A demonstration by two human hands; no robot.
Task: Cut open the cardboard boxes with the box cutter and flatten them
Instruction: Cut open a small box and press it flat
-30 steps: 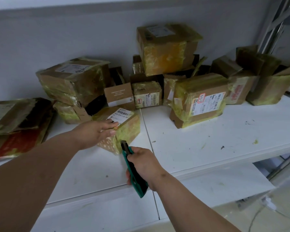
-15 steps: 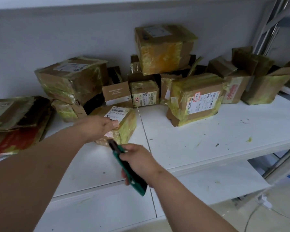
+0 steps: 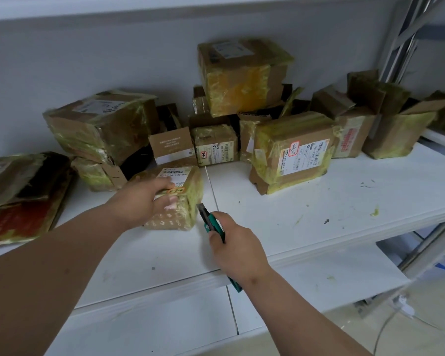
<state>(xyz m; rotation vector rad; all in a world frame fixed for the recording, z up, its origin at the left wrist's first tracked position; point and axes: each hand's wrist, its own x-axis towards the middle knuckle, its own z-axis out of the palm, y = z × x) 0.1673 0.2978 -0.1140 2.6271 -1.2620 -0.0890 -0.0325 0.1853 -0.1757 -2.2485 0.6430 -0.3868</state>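
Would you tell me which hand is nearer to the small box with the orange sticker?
Left. The left hand rests on the small box, fingers over its top. The right hand sits just off its right corner, gripping the box cutter.

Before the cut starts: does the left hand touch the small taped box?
Touching. Head view shows the left hand laid on the small taped box, fingers over its top edge.
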